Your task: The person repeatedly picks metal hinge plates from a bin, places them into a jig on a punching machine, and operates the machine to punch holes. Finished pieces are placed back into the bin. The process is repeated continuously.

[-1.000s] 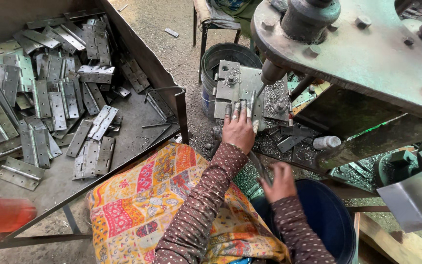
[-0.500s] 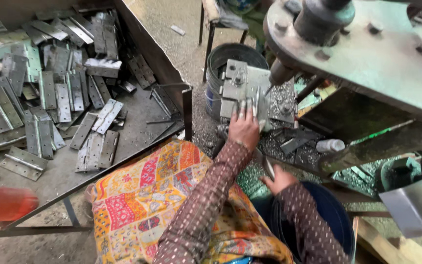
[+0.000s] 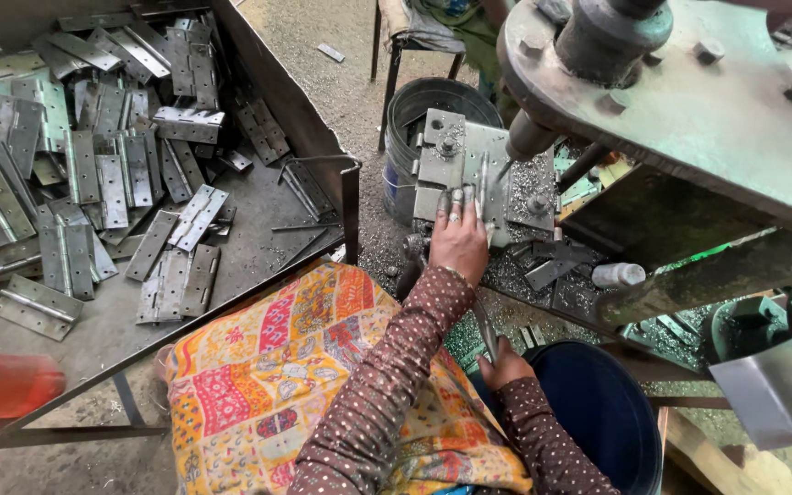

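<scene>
While a hinge (image 3: 481, 188) is pressed flat under the drill bit (image 3: 504, 170) by the left hand (image 3: 458, 240), a lever (image 3: 485, 330) is gripped by the right hand (image 3: 504, 362) — drilling seems underway, steadiness needed.

Head view, steeply down (close) over hands

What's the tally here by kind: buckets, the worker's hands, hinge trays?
Buckets: 2, grey bucket and blue bucket
Hands: 2, left hand flat on the jig, right hand gripping a rod
Hinge tray: 1
Total: 5
</scene>
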